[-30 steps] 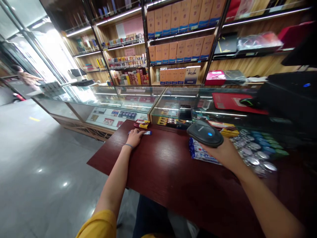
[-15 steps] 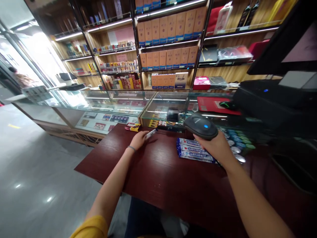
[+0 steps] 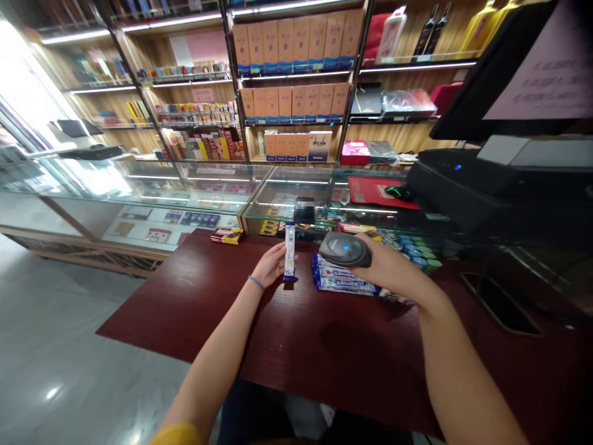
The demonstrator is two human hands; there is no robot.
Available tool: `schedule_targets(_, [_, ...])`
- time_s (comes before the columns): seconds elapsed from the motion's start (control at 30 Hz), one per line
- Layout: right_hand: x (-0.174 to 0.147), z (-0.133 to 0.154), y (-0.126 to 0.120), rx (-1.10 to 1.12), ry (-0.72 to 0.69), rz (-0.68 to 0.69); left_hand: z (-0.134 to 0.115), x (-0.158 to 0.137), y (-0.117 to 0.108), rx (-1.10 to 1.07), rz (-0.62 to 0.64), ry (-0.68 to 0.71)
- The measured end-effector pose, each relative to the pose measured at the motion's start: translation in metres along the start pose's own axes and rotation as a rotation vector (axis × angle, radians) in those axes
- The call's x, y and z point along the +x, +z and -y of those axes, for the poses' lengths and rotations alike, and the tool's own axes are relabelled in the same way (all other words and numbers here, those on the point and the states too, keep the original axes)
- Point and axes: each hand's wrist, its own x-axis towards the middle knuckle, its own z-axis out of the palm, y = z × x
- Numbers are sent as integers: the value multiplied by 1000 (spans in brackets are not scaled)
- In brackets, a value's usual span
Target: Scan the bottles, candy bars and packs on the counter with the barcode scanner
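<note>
My left hand (image 3: 272,266) holds a slim white-and-blue wrapped snack bar (image 3: 290,250) upright above the dark red table (image 3: 222,296). In my right hand (image 3: 382,262) is a black handheld barcode scanner (image 3: 345,248) with a blue light on top; its head points left toward the bar. Under the scanner lies a row of similar blue-and-white wrapped bars (image 3: 347,281), partly covered by it. Behind my right wrist stand several green and blue cans (image 3: 419,252). Flat red-and-yellow packets (image 3: 227,235) rest at the table's far left edge.
A glass display counter (image 3: 208,191) runs behind the table. On it lie a red mat (image 3: 370,191) and a mouse (image 3: 397,192). A black monitor (image 3: 500,68) and a black machine (image 3: 463,185) stand at right, near a phone (image 3: 503,303). Boxed goods (image 3: 296,43) fill the shelves.
The snack bar in my left hand has turned from lying slanted to upright, its flat side showing. My right hand has brought the scanner lower and closer to it. The view has shifted right.
</note>
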Motion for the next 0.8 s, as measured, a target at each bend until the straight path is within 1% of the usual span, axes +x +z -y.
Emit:
schedule_targets(0.07, [1, 8, 4, -74, 42, 77, 1, -2, -1, 4, 11, 3])
schedule_targets(0.13, [1, 14, 8, -140, 79, 95, 1, -3, -1, 11, 13, 0])
schedule_targets(0.23, [2, 16, 10, -156, 83, 64, 1, -2, -1, 19, -4, 0])
schedule_targets(0.37, [3, 9, 10, -67, 67, 47, 2, -2, -2, -13, 21, -9])
schedule_targets(0.5, [1, 2, 1, 8, 100, -46, 4, -3, -1, -50, 39, -21])
schedule_targets(0.57, [-2, 0, -6, 39, 126, -92, 5, -3, 2, -29, 36, -4])
schedule_targets(0.63, [-6, -3, -15, 70, 139, -135, 7, -2, 7, 40, 6, 47])
schedule_targets(0.7, [-11, -7, -25, 125, 123, -180, 9, -1, 14, 171, -35, 141])
schedule_targets(0.77, [-15, -11, -34, 190, 91, -230, 12, 0, 26, 385, -47, 268])
schedule_targets(0.8, [-17, -14, -38, 218, 83, -252, 13, 1, 32, 518, -31, 335])
